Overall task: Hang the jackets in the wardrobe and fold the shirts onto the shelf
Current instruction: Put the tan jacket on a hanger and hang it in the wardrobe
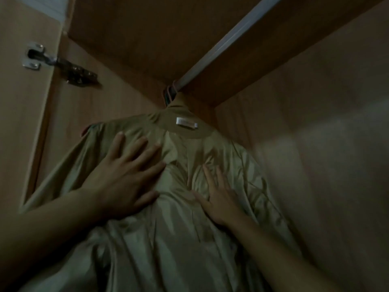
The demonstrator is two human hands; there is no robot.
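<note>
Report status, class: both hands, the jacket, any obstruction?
Left hand and right hand open, flat on the shiny olive-green jacket. Jacket hangs from the pale metal wardrobe rail. Nothing blocking in view.

Above me a pale metal wardrobe rail [221, 41] runs under the brown wooden top panel [136, 39]. From it, by hanger hooks [169, 93], hangs an olive-green satin-lined jacket [168, 207] with a small white neck label [186, 123], between the wooden side walls [315, 144].
</note>
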